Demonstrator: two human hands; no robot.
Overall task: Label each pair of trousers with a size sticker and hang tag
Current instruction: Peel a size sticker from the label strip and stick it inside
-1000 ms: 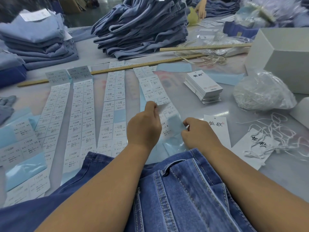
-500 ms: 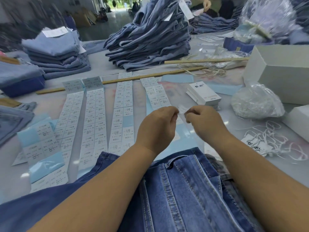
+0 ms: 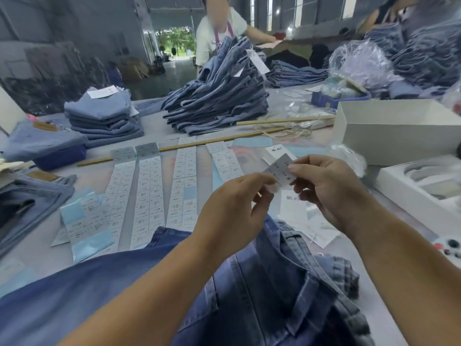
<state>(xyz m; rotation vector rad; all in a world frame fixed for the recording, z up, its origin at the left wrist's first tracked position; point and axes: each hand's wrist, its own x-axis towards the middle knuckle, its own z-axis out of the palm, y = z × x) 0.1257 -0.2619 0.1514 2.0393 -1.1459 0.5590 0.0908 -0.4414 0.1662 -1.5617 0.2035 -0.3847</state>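
Not much is readable here. The sticker strips [image 3: 147, 193] laid out on the table at about 10 o'clock carry small print, and the only bit I can make out is "1103#" on several stickers near their lower ends; the rest of each sticker is too tiny. The sticker [image 3: 280, 172] held up near 12 o'clock has dark marks I can't read. The white hang tag [image 3: 290, 206] just below it shows black characters, half hidden.
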